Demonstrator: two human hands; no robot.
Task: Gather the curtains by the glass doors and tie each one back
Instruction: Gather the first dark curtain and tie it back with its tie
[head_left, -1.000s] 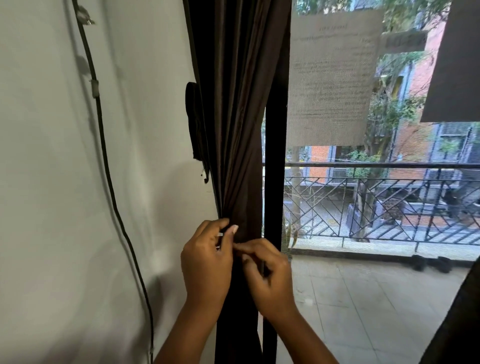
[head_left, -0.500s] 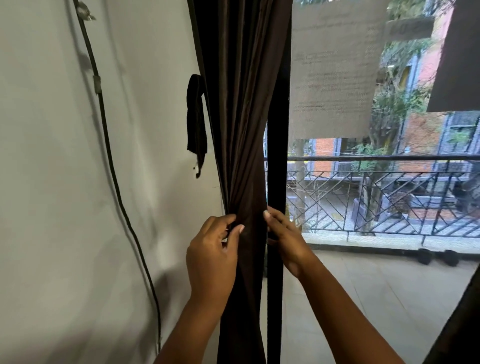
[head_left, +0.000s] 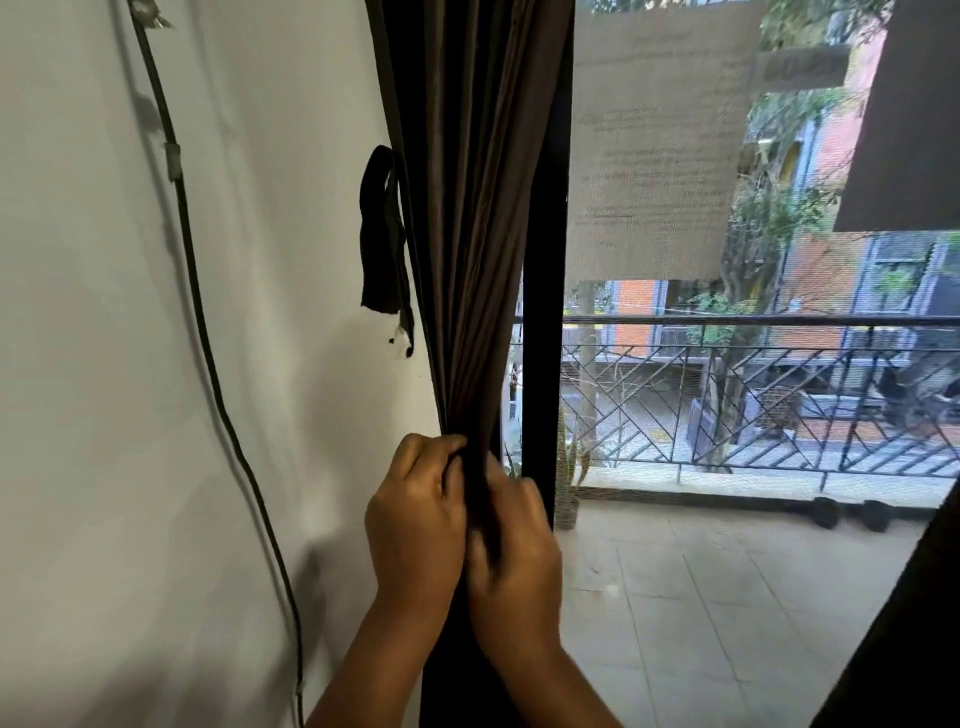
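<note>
Smooth, faintly glossy cloth curtain (head_left: 467, 208)

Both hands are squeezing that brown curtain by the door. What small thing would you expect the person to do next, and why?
Probably keep the left hand gripping the bunched curtain and free the right hand to reach up for the black strap hanging on the wall beside it. The folds are already gathered tight at the hands, yet nothing I can see ties them, and the strap hangs loose.

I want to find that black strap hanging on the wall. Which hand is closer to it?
Left. The left hand grips the curtain below the black strap, on the wall side. The right hand grips the curtain's far side, lower.
</note>
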